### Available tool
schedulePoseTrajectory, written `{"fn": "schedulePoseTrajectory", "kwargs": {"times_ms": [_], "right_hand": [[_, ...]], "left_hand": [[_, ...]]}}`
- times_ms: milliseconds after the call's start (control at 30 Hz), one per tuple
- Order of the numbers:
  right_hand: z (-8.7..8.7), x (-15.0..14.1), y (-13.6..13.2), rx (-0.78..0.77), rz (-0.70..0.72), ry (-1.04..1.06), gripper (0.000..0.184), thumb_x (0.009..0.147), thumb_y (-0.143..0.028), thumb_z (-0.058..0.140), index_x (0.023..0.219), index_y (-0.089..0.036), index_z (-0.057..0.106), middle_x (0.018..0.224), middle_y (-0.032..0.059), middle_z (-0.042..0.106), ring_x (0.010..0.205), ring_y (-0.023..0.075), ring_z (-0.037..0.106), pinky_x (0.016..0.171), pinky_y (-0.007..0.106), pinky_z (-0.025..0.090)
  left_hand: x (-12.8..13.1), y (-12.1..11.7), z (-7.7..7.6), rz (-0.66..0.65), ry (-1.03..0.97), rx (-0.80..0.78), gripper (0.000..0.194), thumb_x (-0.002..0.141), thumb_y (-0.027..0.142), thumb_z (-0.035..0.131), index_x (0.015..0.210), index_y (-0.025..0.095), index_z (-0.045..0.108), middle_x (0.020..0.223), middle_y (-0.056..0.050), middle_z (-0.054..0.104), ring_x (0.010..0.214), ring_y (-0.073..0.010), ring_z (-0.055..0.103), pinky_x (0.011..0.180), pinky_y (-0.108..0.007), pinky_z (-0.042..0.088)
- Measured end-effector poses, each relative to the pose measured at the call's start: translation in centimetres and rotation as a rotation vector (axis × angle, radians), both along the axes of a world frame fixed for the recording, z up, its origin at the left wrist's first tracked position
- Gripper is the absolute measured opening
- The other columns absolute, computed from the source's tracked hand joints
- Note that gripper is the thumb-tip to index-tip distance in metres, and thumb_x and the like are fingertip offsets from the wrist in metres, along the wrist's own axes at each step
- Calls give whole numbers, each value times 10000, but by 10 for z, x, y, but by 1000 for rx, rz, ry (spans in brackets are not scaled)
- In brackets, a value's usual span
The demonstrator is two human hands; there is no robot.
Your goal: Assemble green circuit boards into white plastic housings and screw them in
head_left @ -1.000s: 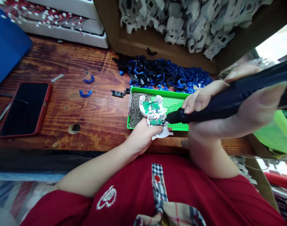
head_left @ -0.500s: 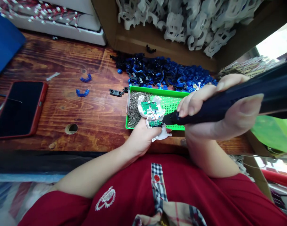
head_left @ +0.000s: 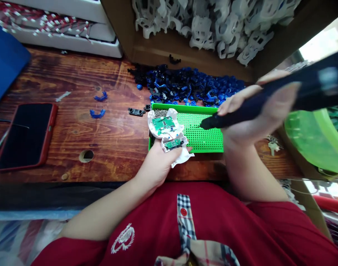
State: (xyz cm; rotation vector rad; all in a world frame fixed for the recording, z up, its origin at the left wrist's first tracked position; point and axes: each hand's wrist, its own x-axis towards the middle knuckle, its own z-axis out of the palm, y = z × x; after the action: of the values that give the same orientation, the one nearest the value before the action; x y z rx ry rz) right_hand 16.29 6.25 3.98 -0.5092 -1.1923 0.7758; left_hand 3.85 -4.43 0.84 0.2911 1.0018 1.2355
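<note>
White shell sat above left part of green tray in head view, green boards facing up, probably to keep inside parts in sight. Left hand gripped its near part, thumb on top, other fingers mostly hidden beneath. Right hand wrapped around black screwdriver, likely for steady aim; tip pointed left, apart from shell. Small screws lay at tray's far left, probably for short reach. Blue parts lay beyond tray.
</note>
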Motion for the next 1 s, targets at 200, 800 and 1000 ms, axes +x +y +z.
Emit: {"fn": "schedulePoseTrajectory", "kwargs": {"times_ms": [200,800,1000], "right_hand": [[-38,-8,31,-40,31,-148,189,811,-502,581,872,-327,546,515,-65,462,388,74,392,376,282,296],[-40,-16,33,0,10,-107,176,850,-398,566,843,-228,522,517,-72,449,375,65,446,353,191,357],[6,-5,6,38,-114,7,204,879,-376,461,795,-210,545,470,-53,438,363,95,459,341,227,373]], "left_hand": [[-3,-2,-1,-8,-10,-3,508,664,79,713,1125,169,521,979,-31,685,910,-223,677,890,-372,508],[-4,0,-11,-18,-46,35,355,643,73,714,961,152,576,998,-31,676,866,-228,690,869,-395,522],[-3,0,-11,-11,-48,39,450,648,60,684,1064,169,549,972,-24,682,865,-222,687,884,-418,509]]}}
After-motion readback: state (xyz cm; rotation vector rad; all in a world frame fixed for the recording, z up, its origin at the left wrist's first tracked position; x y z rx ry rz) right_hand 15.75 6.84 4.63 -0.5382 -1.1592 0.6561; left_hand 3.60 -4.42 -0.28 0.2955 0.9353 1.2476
